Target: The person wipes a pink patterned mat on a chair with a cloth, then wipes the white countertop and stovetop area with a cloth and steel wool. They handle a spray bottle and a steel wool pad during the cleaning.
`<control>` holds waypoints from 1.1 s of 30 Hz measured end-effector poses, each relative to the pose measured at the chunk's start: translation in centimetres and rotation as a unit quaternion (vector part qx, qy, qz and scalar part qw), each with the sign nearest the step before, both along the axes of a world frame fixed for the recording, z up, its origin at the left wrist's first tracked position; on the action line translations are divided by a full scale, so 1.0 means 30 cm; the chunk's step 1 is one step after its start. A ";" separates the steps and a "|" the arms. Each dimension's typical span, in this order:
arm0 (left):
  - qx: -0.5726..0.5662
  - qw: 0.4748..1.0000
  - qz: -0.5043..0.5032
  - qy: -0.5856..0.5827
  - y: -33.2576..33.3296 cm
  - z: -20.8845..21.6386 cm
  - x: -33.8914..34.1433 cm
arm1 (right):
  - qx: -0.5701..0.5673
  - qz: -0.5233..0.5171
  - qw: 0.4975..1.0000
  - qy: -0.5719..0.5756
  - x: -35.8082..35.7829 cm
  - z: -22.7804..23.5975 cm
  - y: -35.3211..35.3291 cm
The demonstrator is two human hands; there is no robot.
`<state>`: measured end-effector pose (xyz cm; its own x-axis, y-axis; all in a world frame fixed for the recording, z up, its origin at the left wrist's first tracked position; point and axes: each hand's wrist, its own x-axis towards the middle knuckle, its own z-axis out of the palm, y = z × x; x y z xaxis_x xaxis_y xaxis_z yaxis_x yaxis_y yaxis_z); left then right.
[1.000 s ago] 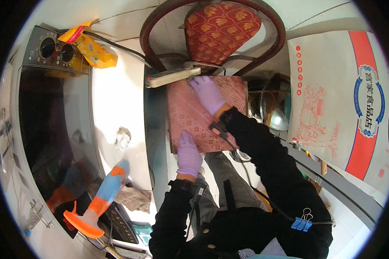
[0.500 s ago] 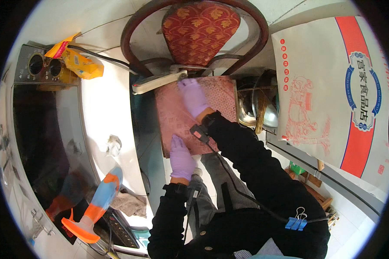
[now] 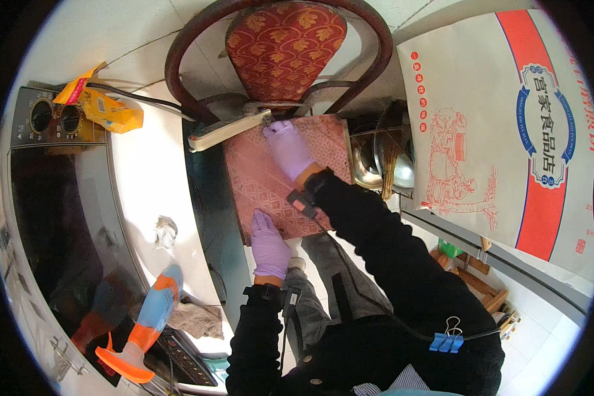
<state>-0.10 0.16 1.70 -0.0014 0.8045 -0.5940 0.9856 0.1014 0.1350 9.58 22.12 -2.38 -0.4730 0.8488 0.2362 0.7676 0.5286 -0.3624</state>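
Note:
Both my hands wear purple gloves and rest on a faded red square panel [image 3: 317,148] with a diamond pattern. My right hand [image 3: 288,150] is at its far side, fingers curled down. Whatever those fingers hold, if anything, is hidden beneath them. Close by lies a long cream bar [image 3: 228,131], its grey, fuzzy end almost at my fingertips; I cannot tell whether they touch. My left hand [image 3: 269,245] lies at the panel's near left edge, its fingers stretched forward on the surface.
A chair with a red, gold-patterned back [image 3: 286,49] stands beyond the panel. Leftward are a dark-fronted oven [image 3: 63,198], a yellow packet [image 3: 112,112] and an orange-and-blue handled tool [image 3: 155,310]. Metal bowls [image 3: 366,165] and a large printed paper bag [image 3: 455,86] are at right.
The whole scene has shifted slightly left in view. My hands stay at nearly the same places on the panel, the right one still by the cream bar.

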 end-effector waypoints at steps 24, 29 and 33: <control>0.181 0.412 0.713 -0.538 0.687 -0.012 -0.314 | -0.066 -0.084 0.993 0.055 0.203 0.047 -0.274; 0.235 0.448 0.692 -0.516 0.644 0.046 -0.244 | -0.110 -0.105 0.988 0.039 0.194 0.044 -0.268; 0.322 0.474 0.617 -0.540 0.559 0.157 -0.178 | -0.085 -0.095 0.990 0.058 0.200 0.052 -0.266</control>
<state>-5.44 16.94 6.40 -0.6810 0.6017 -0.4173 -0.4498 0.1060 0.8868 15.59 14.15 -0.83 -0.2781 0.9523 0.1256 0.7958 0.3016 -0.5252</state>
